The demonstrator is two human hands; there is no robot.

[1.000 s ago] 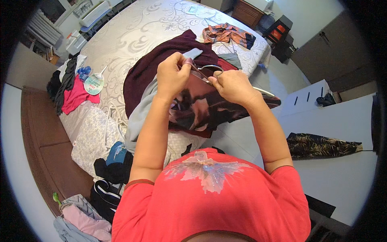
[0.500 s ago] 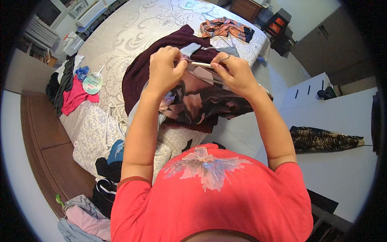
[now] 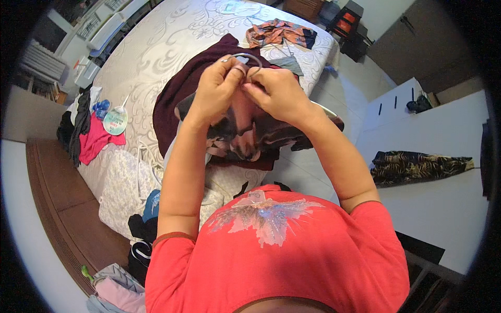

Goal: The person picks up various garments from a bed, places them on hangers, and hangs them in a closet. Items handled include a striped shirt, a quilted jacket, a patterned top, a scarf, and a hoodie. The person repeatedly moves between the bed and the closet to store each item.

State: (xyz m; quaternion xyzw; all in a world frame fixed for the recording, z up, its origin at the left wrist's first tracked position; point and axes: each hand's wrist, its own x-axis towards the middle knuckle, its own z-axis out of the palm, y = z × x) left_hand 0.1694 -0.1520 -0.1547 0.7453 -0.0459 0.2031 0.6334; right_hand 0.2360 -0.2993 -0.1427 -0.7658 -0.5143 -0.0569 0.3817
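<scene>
My left hand and my right hand are raised close together in front of me, both closed. Between them the curved grey hook of a clothes hanger sticks up, and my left fingers pinch at its base. A dark garment with a pink-brown pattern hangs below, spread over the hanger. My right thumb and fingers grip at the garment's top edge beside the hook; their exact hold is partly hidden. Behind it, a dark maroon garment lies on the bed.
The patterned bedspread carries an orange printed cloth at the far side. To the left lie a pink garment, a round hand fan and dark clothes. A black-and-gold cloth rests on the white cabinet at right.
My hands have drawn together; the right one has moved left to the hook. The white bar between them no longer shows, and the patterned garment now hangs spread across the hanger.
</scene>
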